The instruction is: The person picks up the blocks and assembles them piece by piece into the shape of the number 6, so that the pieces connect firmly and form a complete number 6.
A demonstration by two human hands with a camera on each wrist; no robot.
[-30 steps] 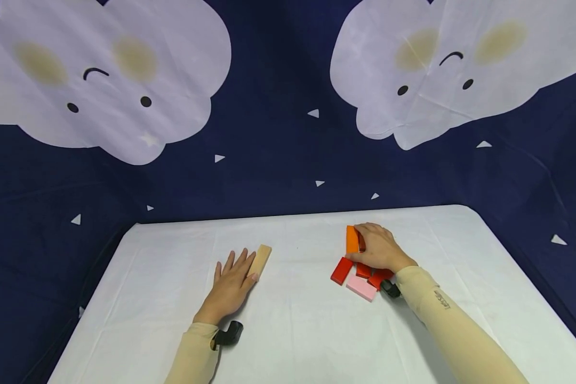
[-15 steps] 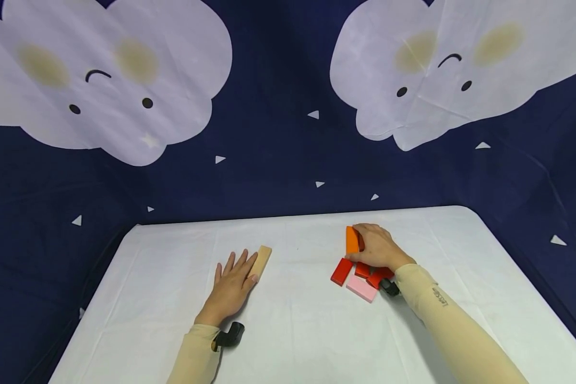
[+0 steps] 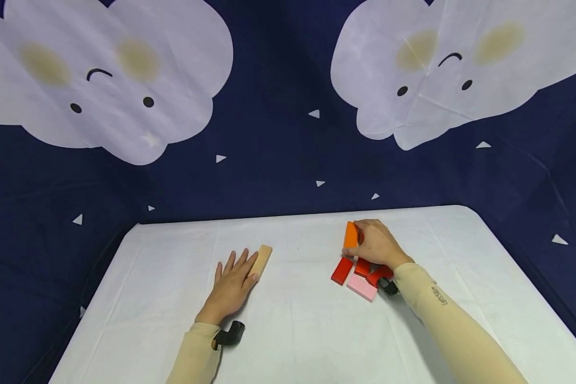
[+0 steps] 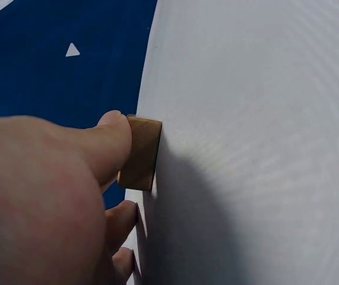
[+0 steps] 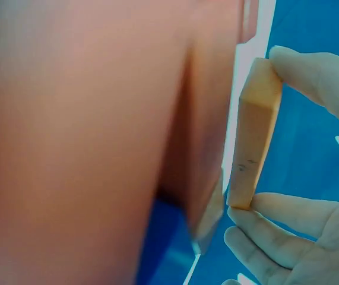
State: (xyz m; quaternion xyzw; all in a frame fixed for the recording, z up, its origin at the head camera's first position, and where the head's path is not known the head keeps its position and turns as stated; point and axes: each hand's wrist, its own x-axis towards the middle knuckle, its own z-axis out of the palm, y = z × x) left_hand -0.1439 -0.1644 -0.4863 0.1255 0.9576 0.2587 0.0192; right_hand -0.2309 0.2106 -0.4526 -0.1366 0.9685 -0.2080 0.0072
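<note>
My left hand (image 3: 228, 293) lies with straight, spread fingers at a plain wooden block (image 3: 263, 260) on the table's left half. Its index finger runs along that block, and in the left wrist view the thumb (image 4: 114, 142) rests against it near the end face. On the right side, my right hand (image 3: 378, 244) pinches an orange block (image 3: 350, 236) by its two ends between thumb and fingers. The right wrist view shows this block (image 5: 255, 133) held lengthwise in the grip. Below the hand lie a red block (image 3: 342, 271), two more reds partly covered, and a pink block (image 3: 362, 288).
A white cloth (image 3: 293, 330) covers the table, whose far edge meets a dark blue backdrop (image 3: 269, 133) with clouds and small white triangles. Large blurred reddish surfaces (image 5: 98, 119) fill the left of the right wrist view.
My right hand has shifted slightly away from me with the orange block, which now leans at a slant. More of the red block beneath shows. My left hand has stayed put.
</note>
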